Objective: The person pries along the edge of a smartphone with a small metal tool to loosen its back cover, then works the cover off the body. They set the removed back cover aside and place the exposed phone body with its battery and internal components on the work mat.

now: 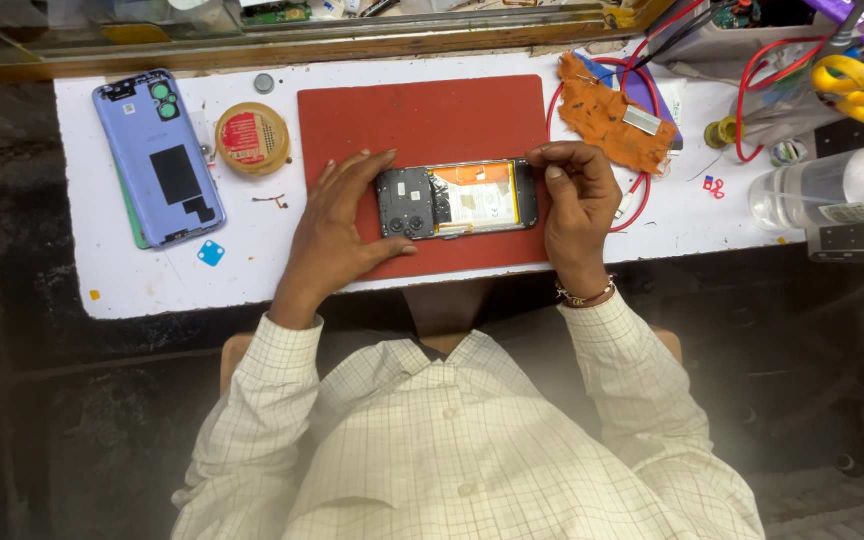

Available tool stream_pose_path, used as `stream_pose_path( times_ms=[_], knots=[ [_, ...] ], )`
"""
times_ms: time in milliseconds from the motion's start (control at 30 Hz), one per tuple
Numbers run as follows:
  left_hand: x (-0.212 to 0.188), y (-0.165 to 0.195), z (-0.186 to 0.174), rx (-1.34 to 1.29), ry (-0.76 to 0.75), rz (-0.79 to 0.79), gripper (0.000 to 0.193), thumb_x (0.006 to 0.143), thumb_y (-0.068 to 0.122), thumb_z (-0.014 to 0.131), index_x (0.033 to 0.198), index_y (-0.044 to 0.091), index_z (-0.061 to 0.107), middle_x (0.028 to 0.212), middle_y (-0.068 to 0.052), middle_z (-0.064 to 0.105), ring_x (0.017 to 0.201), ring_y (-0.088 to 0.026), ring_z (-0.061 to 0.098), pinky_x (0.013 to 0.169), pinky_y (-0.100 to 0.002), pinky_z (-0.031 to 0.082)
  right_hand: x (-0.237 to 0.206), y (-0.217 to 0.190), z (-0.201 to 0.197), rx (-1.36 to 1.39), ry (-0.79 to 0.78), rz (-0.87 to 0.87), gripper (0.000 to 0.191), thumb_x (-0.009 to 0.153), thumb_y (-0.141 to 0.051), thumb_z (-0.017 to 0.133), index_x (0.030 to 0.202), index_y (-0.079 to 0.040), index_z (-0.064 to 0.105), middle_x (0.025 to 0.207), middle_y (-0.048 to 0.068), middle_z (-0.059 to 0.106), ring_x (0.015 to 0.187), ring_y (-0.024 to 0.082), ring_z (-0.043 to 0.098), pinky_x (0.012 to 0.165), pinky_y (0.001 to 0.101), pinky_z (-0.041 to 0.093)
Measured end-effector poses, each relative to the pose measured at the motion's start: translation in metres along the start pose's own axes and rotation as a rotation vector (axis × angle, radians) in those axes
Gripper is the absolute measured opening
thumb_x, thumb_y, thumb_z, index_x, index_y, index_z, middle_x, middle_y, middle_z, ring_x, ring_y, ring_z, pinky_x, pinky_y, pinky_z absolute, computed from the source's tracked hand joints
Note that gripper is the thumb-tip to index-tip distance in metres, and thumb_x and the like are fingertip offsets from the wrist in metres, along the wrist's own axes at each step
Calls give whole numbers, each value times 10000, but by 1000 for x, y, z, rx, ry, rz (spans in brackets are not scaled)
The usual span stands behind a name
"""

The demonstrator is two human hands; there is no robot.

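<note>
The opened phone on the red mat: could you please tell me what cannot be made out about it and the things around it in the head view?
- Opened phone: its ends are covered by the left hand and right hand; any tool under the right fingers is hidden.
- Phone's internal parts: too small to identify.
- Yellow-handled scissors: blades lost in clutter by the top edge.
- Plastic bottle: cut off by the right edge.

Round yellow tin [252, 138] w/ red label, left of mat; clear bottle [832, 190] w/ label, far right.
</note>
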State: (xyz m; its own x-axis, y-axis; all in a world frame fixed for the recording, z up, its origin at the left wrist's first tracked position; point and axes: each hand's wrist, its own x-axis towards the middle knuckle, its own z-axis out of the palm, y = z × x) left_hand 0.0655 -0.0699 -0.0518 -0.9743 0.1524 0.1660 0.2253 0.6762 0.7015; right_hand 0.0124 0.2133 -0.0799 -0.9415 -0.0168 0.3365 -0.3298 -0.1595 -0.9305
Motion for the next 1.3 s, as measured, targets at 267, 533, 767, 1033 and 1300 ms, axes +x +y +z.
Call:
stream_pose_path(
  times_ms=[267, 533, 767, 1033, 1300],
  knots=[
    [-7, 1, 1, 45, -7, -68, 1072, 612, 453, 948, 1520, 200, 437, 1513, -51, 538, 1495, -280, 362, 1251, -593, 59, -9, -2, -1, 5, 62, -4, 222, 1037, 83, 481, 1218, 12, 588, 1219, 118, 661, 1129, 179, 654, 1070, 340, 554],
    [-26, -3, -7, -27, 59, -61, 1072, 667, 445, 918, 1562, 180, 390, 1649, -63, 385, 1544, -289, 327, 1281, -574, 137, -25, -3, -5, -151, 101, -10, 261, 1047, 78, 477, 1286, 15, 561, 1418, 153, 577, 1307, 207, 569, 1171, 362, 466],
    [-26, 2, -1, -123, 61, -67, 1046, 688, 385, 914, 1557, 161, 377, 1668, -71, 359, 1551, -279, 338, 1286, -597, 126, -23, -1, -19, -62, -28, -9, 320, 1069, 38, 456, 1381, -19, 494, 1562, 152, 458, 1414, 216, 508, 1242, 373, 409],
    [-25, 5, 5, -133, 4, -22, 1015, 726, 415, 893, 1552, 139, 372, 1664, -72, 386, 1542, -284, 376, 1296, -598, 104, -26, 5, -33, 34, 69, -42, 341, 1071, 98, 467, 1392, -17, 484, 1522, 152, 482, 1367, 232, 566, 1226, 391, 465],
    [-15, 7, 3, 41, -28, -90, 982, 696, 442, 913, 1507, 151, 442, 1515, -62, 539, 1464, -291, 424, 1279, -547, 179, -31, 6, -28, 28, 126, -33, 350, 1062, 118, 467, 1389, -6, 482, 1481, 144, 496, 1328, 233, 585, 1207, 387, 490]
  ],
)
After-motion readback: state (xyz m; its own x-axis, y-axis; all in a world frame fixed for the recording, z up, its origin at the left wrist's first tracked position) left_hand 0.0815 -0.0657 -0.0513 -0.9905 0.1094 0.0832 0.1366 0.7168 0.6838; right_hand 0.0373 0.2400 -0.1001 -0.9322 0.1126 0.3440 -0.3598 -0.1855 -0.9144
